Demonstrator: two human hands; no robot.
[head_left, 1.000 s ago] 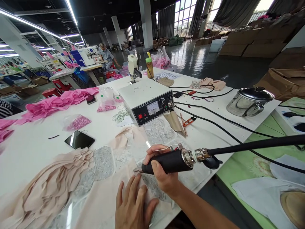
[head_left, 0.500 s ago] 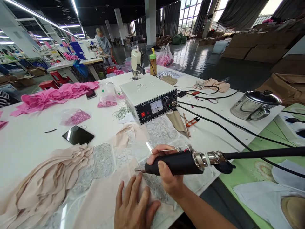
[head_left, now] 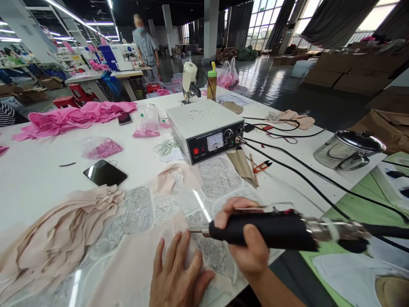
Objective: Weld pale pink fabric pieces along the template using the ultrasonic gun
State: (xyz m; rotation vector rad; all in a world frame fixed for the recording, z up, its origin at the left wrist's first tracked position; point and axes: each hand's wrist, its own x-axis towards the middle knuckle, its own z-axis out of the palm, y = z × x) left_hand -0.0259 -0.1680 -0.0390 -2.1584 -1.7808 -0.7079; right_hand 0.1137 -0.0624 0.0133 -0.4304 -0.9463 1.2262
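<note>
My left hand (head_left: 179, 270) lies flat with fingers spread on a piece of beige fabric (head_left: 137, 260), pressing it onto a clear, rhinestone-patterned sheet (head_left: 220, 177). Wrapped in my right hand (head_left: 247, 238) is a black ultrasonic handpiece (head_left: 271, 228), held nearly level. Its metal tip points left and ends close to my left fingertips, at the fabric's edge; contact cannot be made out. The cable end of the handpiece is blurred. To the left, a pile of beige fabric pieces (head_left: 64, 226) rests on the table.
A white control box (head_left: 207, 121) with a meter stands behind my hands, cables running right. Around it are a phone (head_left: 105, 172), orange thread snips (head_left: 262, 166), a steel pot (head_left: 349, 149), bags of pink bits (head_left: 105, 148) and pink fabric (head_left: 79, 117). A person (head_left: 147, 47) stands farther back.
My right hand has moved the handpiece to the right, drawing its tip back from above my left fingers. My left hand stays in place on the fabric. The view has shifted slightly.
</note>
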